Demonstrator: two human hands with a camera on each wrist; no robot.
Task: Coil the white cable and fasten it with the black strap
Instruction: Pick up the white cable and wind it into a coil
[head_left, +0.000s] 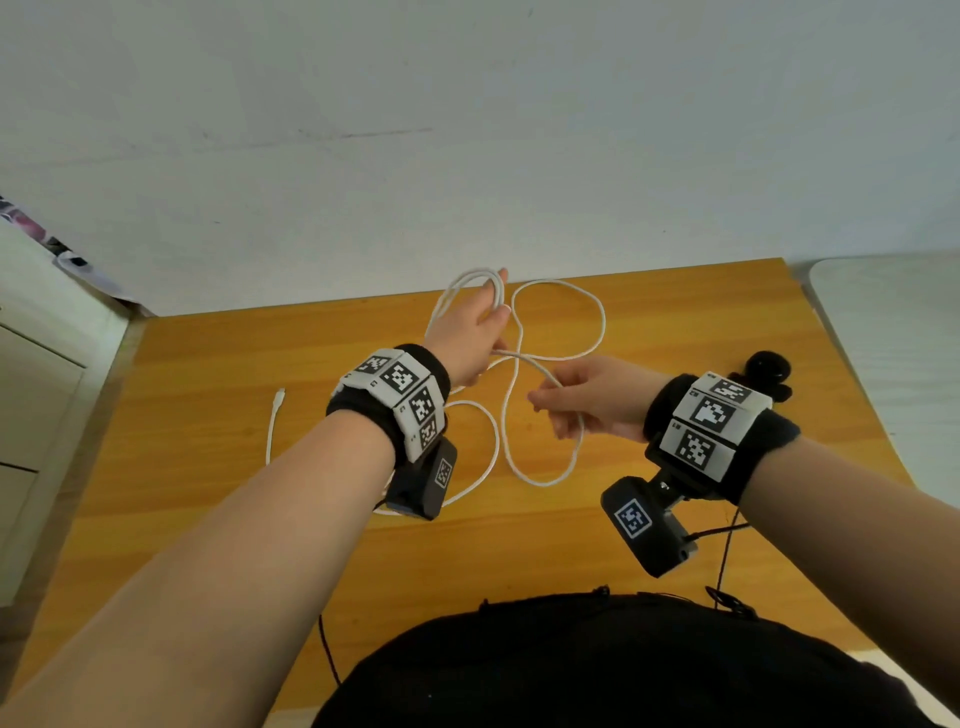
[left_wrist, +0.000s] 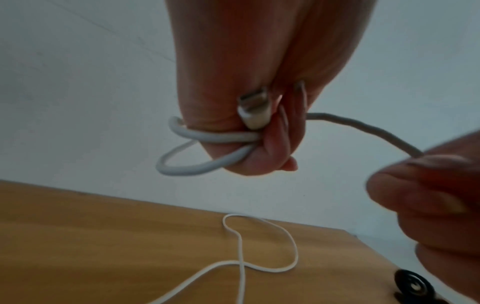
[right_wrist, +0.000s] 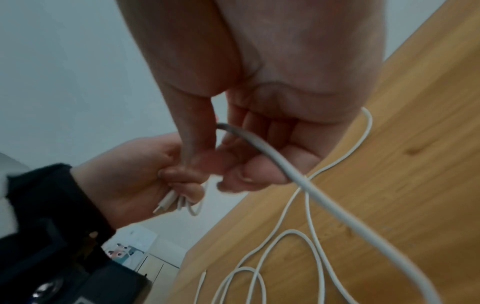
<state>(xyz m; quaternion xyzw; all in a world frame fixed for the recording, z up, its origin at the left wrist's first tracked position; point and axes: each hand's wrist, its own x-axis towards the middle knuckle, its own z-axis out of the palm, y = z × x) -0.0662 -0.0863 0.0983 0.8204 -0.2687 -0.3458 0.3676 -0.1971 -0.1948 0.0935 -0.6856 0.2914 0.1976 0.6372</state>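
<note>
Head view: both hands, left hand (head_left: 470, 332) and right hand (head_left: 587, 397), grip the unbranded white cable (head_left: 561, 358).

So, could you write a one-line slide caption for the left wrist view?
Left hand holds the cable plug and first loops; right hand feeds more cable above the table.

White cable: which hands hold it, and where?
Left hand grips the white cable's plug end and first loops; right hand pinches the adjoining stretch.
</note>
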